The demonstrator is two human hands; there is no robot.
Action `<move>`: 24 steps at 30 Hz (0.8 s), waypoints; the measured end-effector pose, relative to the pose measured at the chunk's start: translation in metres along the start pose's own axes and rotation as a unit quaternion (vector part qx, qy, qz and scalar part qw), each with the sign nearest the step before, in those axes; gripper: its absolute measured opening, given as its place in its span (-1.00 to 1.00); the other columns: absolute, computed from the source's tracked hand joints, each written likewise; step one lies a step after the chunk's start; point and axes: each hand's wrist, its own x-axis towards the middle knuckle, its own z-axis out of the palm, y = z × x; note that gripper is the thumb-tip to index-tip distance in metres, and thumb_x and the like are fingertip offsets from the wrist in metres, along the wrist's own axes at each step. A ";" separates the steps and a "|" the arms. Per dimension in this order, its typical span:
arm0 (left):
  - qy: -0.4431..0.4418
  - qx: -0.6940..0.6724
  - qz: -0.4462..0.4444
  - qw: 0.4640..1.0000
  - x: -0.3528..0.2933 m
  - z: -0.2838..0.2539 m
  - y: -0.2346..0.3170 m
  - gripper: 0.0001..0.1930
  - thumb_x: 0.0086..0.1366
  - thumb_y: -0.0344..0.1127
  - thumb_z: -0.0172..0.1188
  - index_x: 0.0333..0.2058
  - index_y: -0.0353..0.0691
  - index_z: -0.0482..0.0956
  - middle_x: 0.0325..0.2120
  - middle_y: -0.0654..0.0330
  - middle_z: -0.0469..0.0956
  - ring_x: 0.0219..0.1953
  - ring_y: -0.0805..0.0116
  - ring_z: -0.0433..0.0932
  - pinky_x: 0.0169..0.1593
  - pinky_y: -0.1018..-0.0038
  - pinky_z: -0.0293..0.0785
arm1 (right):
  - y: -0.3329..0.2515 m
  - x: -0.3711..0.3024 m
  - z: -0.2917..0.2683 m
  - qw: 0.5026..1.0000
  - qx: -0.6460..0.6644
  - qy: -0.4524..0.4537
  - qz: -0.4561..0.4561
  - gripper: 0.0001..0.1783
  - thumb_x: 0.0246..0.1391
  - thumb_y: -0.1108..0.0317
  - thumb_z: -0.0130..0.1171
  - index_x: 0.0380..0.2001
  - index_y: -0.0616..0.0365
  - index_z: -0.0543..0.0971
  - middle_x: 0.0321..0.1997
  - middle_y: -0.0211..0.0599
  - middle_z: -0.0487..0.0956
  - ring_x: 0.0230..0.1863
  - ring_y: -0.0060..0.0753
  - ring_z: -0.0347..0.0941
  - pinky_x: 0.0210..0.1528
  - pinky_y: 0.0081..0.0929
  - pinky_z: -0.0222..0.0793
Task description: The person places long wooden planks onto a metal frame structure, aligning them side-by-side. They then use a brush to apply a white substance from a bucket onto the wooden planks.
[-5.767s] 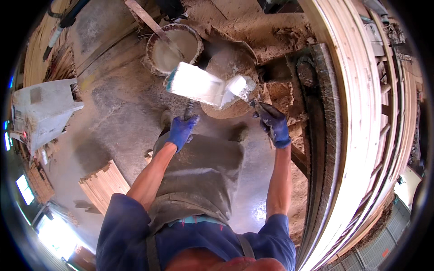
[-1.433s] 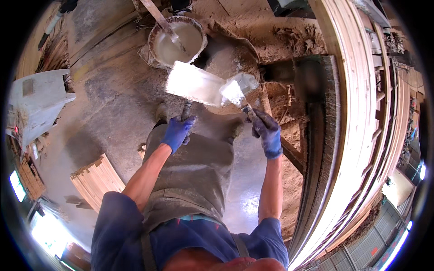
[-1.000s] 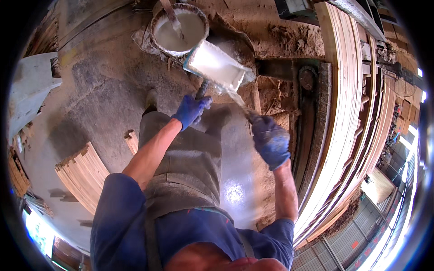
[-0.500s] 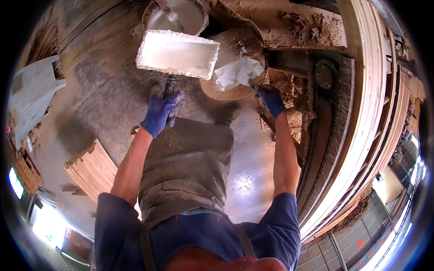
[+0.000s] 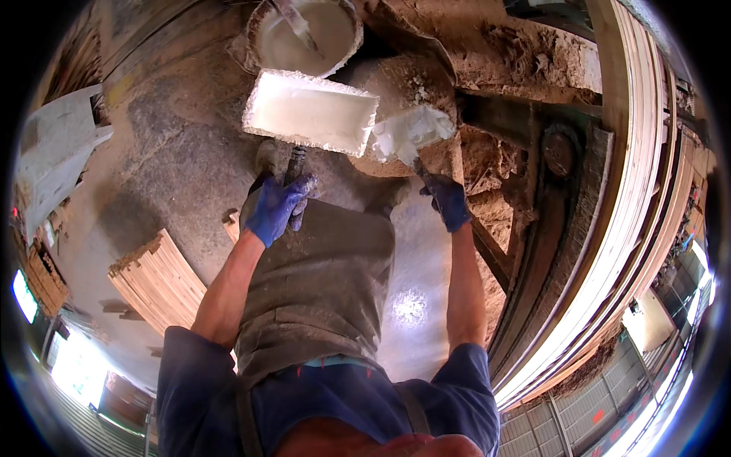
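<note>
My left hand point(image 5: 282, 208), in a blue glove, is closed around the dark handle point(image 5: 296, 161) of a shallow rectangular tray point(image 5: 311, 113). White paste coats the tray's inside and crusts its ragged rim. A blue glove also covers my right hand point(image 5: 448, 202), whose fingers wrap the handle of a scraper point(image 5: 420, 168). Its far end meets a clump of white paste point(image 5: 412, 131), which hides the blade. That clump lies just right of the tray, over a brownish rounded surface. Beyond the tray stands a round bucket point(image 5: 301, 38) of white paste, with a flat stick-like tool point(image 5: 295, 23) in it.
Stacked long boards point(image 5: 609, 228) run along my right side, beside a dirt-caked wooden and metal frame point(image 5: 560, 152). Shorter planks point(image 5: 158, 278) lie on the floor at left. A pale sheet-like panel point(image 5: 59, 156) is at the far left. My brown apron point(image 5: 316, 259) hangs below my hands.
My left hand and the tray have shifted slightly right and toward me. My right hand has come nearer and a little left, showing more of the scraper. More of the bucket is in view.
</note>
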 end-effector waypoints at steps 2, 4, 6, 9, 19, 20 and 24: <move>0.008 0.016 0.011 1.000 -0.001 0.003 0.008 -0.79 0.36 -0.21 0.18 -0.21 -0.24 0.54 -0.53 0.22 0.55 -0.75 0.64 0.25 -0.76 0.54 0.21 | 0.003 -0.003 0.004 0.999 0.026 0.003 0.019 -0.75 0.22 0.26 0.12 -0.26 0.22 0.64 -0.52 -0.30 0.65 -0.76 -0.75 0.21 -0.71 -0.62 0.08; 0.005 0.022 0.024 0.999 -0.004 0.003 0.011 -0.79 0.37 -0.20 0.17 -0.24 -0.24 0.55 -0.52 0.22 0.56 -0.75 0.64 0.25 -0.76 0.54 0.21 | 0.006 0.001 0.003 0.998 -0.056 0.017 -0.030 -0.72 0.21 0.23 0.12 -0.30 0.24 0.65 -0.49 -0.17 0.67 -0.64 -0.47 0.43 -0.58 -0.44 0.29; 0.006 0.017 0.017 1.000 -0.004 0.001 0.010 -0.79 0.37 -0.21 0.17 -0.24 -0.25 0.54 -0.49 0.21 0.56 -0.74 0.63 0.26 -0.76 0.55 0.22 | 0.000 0.010 0.001 0.977 -0.181 0.024 -0.110 -0.70 0.20 0.21 0.12 -0.32 0.25 0.65 -0.48 -0.08 0.66 -0.53 -0.28 0.55 -0.45 -0.32 0.40; 0.001 0.012 -0.011 1.000 -0.002 0.003 0.009 -0.78 0.36 -0.21 0.18 -0.20 -0.26 0.53 -0.46 0.20 0.56 -0.72 0.62 0.27 -0.74 0.55 0.25 | -0.027 0.018 0.005 0.957 -0.273 0.031 -0.093 -0.59 0.11 0.05 0.13 -0.36 0.24 0.64 -0.40 0.10 0.63 -0.27 0.10 0.60 -0.18 -0.11 0.46; -0.026 0.014 -0.027 0.999 -0.002 0.012 0.007 -0.76 0.35 -0.15 0.21 -0.26 -0.23 0.55 -0.51 0.22 0.55 -0.71 0.62 0.27 -0.72 0.54 0.26 | -0.019 0.006 0.022 0.973 -0.224 0.021 -0.049 -0.67 0.13 0.10 0.15 -0.33 0.18 0.64 -0.44 -0.07 0.63 -0.43 -0.12 0.55 -0.35 -0.23 0.45; -0.025 0.012 -0.026 0.999 -0.001 0.010 0.005 -0.76 0.35 -0.15 0.22 -0.27 -0.24 0.55 -0.50 0.22 0.55 -0.70 0.63 0.27 -0.72 0.54 0.25 | -0.004 0.004 0.016 0.992 -0.123 -0.008 -0.008 -0.70 0.15 0.13 0.16 -0.33 0.17 0.64 -0.47 -0.17 0.61 -0.52 -0.28 0.50 -0.45 -0.33 0.41; -0.001 0.035 0.004 0.999 -0.003 0.018 0.010 -0.76 0.37 -0.16 0.19 -0.28 -0.24 0.53 -0.55 0.28 0.50 -0.73 0.64 0.25 -0.74 0.55 0.23 | 0.079 0.009 0.040 0.985 0.171 0.006 -0.019 -0.83 0.21 0.25 0.20 -0.34 0.11 0.62 -0.57 -0.49 0.48 -0.68 -0.74 0.25 -0.68 -0.64 0.14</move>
